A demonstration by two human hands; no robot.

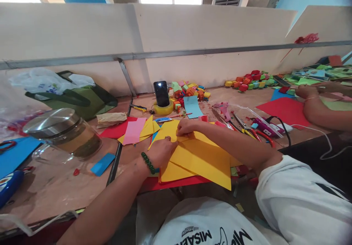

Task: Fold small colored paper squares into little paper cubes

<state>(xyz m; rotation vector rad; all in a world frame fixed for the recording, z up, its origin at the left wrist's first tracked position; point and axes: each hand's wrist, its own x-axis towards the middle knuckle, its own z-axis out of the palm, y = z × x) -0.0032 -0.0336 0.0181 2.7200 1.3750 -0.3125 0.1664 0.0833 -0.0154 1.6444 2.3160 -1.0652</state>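
Note:
Several sheets of yellow paper lie stacked and overlapping in front of me, with red paper under their near edge. My left hand, with a green bead bracelet and a ring, is closed on the upper left part of the top sheet, its fingertips partly hidden. Just beyond it my right hand pinches the same sheet, fingers curled. A small flap of that sheet seems folded between the two hands. Left of them lie a pink paper piece and a folded yellow piece.
A phone leans on a tape roll near colourful paper cubes. A pink glue gun and scissors lie right. A lidded glass jug stands left. Another person's hands work at far right.

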